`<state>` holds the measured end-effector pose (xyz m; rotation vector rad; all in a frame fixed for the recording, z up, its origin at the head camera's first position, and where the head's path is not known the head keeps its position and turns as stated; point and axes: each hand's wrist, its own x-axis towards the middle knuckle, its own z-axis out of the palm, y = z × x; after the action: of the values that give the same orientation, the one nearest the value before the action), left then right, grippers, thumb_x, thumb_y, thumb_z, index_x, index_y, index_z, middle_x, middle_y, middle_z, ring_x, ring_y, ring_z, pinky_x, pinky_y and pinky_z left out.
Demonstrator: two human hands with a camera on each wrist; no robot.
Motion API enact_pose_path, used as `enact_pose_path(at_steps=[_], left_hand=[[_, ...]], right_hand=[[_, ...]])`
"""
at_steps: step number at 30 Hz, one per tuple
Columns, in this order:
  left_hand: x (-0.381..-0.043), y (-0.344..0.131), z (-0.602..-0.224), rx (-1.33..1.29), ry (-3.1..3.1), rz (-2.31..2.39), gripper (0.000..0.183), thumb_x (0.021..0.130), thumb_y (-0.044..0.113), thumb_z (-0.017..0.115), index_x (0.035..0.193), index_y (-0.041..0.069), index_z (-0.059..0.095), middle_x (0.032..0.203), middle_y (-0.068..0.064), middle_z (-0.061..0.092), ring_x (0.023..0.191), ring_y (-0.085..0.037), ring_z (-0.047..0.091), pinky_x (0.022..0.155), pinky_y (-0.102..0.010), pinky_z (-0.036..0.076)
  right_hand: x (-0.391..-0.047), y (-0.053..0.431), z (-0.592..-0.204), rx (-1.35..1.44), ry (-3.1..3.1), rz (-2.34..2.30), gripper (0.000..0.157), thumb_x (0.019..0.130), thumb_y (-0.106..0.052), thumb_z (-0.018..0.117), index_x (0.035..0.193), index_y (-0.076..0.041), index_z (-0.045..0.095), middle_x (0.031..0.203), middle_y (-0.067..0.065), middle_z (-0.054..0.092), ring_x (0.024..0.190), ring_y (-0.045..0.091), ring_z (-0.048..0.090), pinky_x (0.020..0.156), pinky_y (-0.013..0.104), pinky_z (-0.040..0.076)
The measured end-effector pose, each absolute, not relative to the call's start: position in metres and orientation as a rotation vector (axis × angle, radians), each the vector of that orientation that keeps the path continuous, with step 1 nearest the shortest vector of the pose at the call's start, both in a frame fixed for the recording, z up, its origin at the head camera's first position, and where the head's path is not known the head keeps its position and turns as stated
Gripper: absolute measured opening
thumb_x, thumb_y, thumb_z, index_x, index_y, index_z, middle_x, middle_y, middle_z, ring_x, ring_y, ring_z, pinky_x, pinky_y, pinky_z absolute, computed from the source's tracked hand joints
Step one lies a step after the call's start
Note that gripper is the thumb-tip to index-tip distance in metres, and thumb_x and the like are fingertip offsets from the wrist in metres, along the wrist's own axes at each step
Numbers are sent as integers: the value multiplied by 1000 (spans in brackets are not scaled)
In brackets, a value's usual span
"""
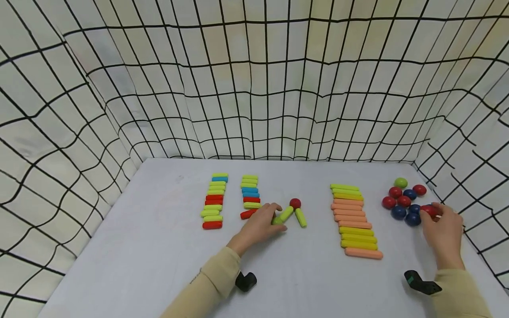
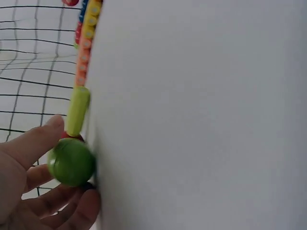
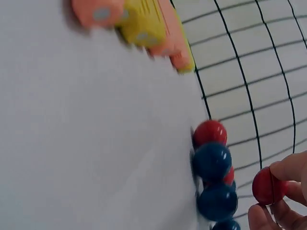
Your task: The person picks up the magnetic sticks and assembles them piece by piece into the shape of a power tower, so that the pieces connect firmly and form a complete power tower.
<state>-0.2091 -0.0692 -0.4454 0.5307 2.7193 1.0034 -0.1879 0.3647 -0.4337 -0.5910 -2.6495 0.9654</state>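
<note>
My left hand (image 1: 260, 223) is spread around a green ball (image 2: 72, 163) on the table, with a gap between thumb and ball in the left wrist view. Right beside that ball lies a slanted light-green stick (image 1: 286, 214). A red ball (image 1: 295, 203) sits at its upper end, and a second light-green stick (image 1: 301, 217) slopes down to the right. At the far right, my right hand (image 1: 444, 227) pinches another red ball (image 3: 266, 187) between thumb and fingers. It is held next to a cluster of red and dark blue balls (image 3: 217, 201).
Two columns of short coloured sticks (image 1: 213, 207) (image 1: 250, 194) lie to the left. Between the hands runs a column of longer orange and yellow sticks (image 1: 351, 218). A lime ball (image 1: 400, 182) tops the ball cluster. Black netting (image 1: 278, 92) surrounds the white table (image 1: 159, 265).
</note>
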Motion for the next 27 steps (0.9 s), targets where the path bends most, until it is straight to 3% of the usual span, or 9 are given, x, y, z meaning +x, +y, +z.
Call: enact_pose_path(at_steps=[3,6,10,15,20,27], left_hand=[[-206,-66,-440,560,2640,1041,52,85,22,77,128,8,52,105,-5,58,91,-16,54,78,-26,51],[-203,-63,-436,608,2600,1049,49,84,16,78,124,7,52,104,-6,59,89,-17,55,77,-25,51],[-201,-60,-436,633,2605,1040,42,84,12,77,119,7,54,101,-5,59,87,-16,55,76,-23,50],[-198,-58,-438,638,2639,1047,36,84,12,77,114,7,57,99,-3,58,88,-16,54,76,-22,49],[-195,-57,-440,632,2647,1062,32,85,12,76,111,8,57,96,-1,57,88,-15,53,75,-22,48],[-193,-57,-440,612,2660,1053,30,85,14,76,109,10,57,94,2,54,87,-13,51,74,-21,48]], right_hand=[[-185,336,-429,-410,-2655,931,49,100,-17,53,138,11,43,126,33,44,114,44,46,75,32,43],[-182,304,-425,-184,-2710,954,47,99,-20,57,135,9,47,125,29,48,110,42,51,83,39,51],[-179,261,-424,70,-2856,1103,48,98,-28,61,132,3,49,124,24,56,113,40,55,92,52,50],[-178,219,-433,323,-2947,1161,41,91,-21,71,124,-1,57,114,13,64,102,30,64,86,45,54],[-181,193,-442,391,-2974,1170,36,87,-16,74,118,-2,61,108,7,65,95,22,64,81,38,56],[-188,179,-444,381,-3002,1172,34,88,-16,74,117,-5,63,108,5,65,95,21,64,83,39,56]])
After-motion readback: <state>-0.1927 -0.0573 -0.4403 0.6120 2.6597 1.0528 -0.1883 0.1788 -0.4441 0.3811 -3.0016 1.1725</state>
